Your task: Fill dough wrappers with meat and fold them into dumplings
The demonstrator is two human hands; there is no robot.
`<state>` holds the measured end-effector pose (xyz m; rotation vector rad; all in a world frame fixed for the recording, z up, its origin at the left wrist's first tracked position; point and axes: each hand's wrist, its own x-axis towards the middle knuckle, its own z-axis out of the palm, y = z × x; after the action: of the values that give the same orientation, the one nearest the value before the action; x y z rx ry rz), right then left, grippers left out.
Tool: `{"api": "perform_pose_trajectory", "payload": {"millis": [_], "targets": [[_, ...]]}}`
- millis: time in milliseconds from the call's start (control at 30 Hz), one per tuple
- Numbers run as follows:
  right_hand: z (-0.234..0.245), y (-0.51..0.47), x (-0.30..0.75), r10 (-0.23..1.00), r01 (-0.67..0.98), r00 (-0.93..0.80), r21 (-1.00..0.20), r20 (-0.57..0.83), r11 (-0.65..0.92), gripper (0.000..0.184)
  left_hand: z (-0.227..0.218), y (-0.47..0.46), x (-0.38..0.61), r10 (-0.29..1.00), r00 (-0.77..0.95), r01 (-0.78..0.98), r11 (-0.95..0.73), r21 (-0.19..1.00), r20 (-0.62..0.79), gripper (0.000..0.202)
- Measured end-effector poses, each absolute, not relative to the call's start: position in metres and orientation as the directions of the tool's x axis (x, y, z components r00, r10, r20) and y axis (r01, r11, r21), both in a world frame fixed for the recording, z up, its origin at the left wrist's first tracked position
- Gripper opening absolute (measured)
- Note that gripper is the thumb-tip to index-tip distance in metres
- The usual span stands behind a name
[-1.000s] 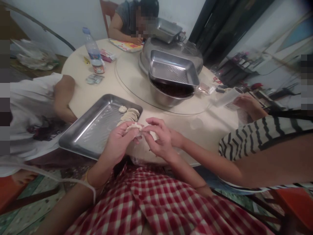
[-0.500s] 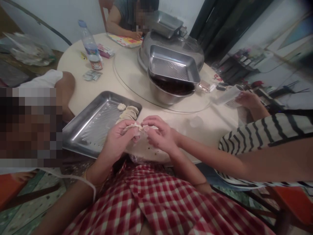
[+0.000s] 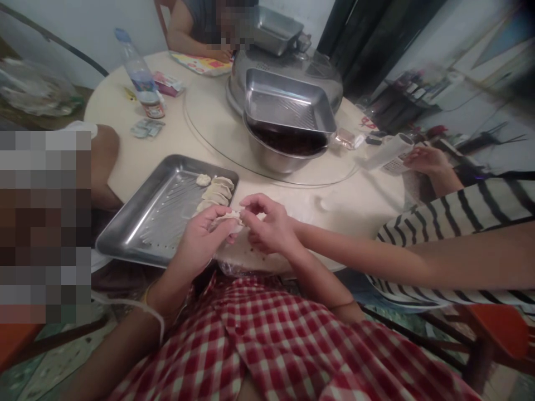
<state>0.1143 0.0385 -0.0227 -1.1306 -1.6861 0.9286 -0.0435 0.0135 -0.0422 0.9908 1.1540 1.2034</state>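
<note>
A pale dumpling is held low over the near edge of the table. My left hand is closed around it, thumb in front and fingers behind. At its right end my right hand pinches the dough edge between thumb and index finger. Just beyond my left hand lies a metal tray. Several folded dumplings sit in a row along the tray's right side, with a rounder one beside them. A co-worker's forearm reaches in behind my right hand, which hides that co-worker's hand.
A steel bowl of dark filling stands on the glass turntable, an empty metal tray resting across it. Farther left is a plastic bottle. The co-worker on the right holds a white perforated container. Other people sit left and across.
The view has shifted slightly, so the table things appear farther left and higher. My right fingers have moved a little along the dumpling's edge. Both hands still hold it.
</note>
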Motion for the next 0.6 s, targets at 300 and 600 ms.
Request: {"api": "perform_pose_trajectory", "payload": {"millis": [300, 600], "targets": [[-0.0239, 0.0397, 0.1156, 0.757, 0.447, -0.341, -0.612, 0.558, 0.653, 0.015, -0.0378, 0.0146, -0.0434, 0.999, -0.010, -0.054, 0.048, 0.997, -0.049, 0.012], [-0.0213, 0.0382, 0.1202, 0.687, 0.418, -0.411, -0.546, 0.600, 0.726, 0.014, -0.0374, 0.0152, -0.0441, 0.998, -0.027, -0.088, 0.057, 0.995, -0.059, 0.015]]}}
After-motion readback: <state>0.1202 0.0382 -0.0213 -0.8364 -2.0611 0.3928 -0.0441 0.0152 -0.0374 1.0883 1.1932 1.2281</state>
